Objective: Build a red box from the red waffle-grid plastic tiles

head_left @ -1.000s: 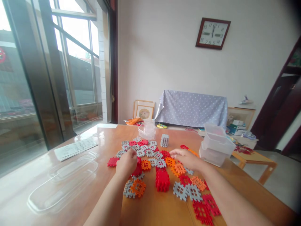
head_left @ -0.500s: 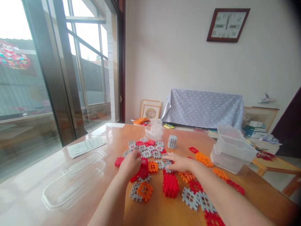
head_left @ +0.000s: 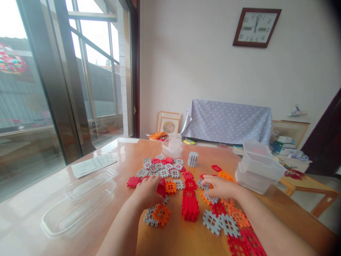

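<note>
My left hand [head_left: 149,190] is curled over some red plastic building tiles [head_left: 161,188], its thumb and fingers around them. My right hand [head_left: 220,186] has its fingers closed on grey window-frame building tiles [head_left: 211,197], low over the tabletop among orange and red ones. Between the hands stands a stack of red tiles [head_left: 190,207], with an orange tile [head_left: 170,187] to its upper left. Grey tiles [head_left: 164,172] lie scattered beyond my left hand. Nearer me are an orange tile [head_left: 162,214] and two joined-looking grey tiles [head_left: 220,223].
A grey tile stack [head_left: 193,159] stands farther back, beside a clear container [head_left: 172,145]. Clear boxes [head_left: 255,174] sit at the right edge of the wooden table [head_left: 170,240]. Clear lids [head_left: 80,206] and a written paper [head_left: 93,165] lie on the left.
My right hand has moved right, carrying grey tiles away from the middle. My left hand has spread from a fist-like pinch to lie over the red tiles. The view has shifted slightly.
</note>
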The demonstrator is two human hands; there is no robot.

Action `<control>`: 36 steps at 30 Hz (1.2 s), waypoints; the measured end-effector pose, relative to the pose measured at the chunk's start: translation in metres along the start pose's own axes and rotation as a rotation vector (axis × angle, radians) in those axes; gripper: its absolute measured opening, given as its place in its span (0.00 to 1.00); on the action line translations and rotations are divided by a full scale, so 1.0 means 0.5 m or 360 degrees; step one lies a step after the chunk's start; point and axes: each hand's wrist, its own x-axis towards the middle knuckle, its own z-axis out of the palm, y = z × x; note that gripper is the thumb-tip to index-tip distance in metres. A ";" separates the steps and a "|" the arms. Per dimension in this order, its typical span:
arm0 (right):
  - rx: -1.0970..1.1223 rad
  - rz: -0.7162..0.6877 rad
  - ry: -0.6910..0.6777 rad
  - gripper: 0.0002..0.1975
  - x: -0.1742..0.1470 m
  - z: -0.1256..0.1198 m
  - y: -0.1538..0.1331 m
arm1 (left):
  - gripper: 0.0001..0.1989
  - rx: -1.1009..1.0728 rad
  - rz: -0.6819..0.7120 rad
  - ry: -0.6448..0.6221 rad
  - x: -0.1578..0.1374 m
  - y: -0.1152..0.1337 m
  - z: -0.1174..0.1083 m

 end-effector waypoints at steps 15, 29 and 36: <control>0.0085 -0.0071 0.0382 0.15 -0.020 0.037 -0.071 | 0.13 0.0269 0.0079 0.0105 0.006 0.005 0.003; -0.0316 -0.0003 0.0282 0.12 -0.013 0.073 -0.063 | 0.11 0.0364 -0.0011 0.0182 0.005 0.011 -0.007; -0.0135 0.0025 0.0501 0.14 -0.023 0.081 -0.067 | 0.08 0.0323 -0.0015 0.0184 0.007 0.013 0.000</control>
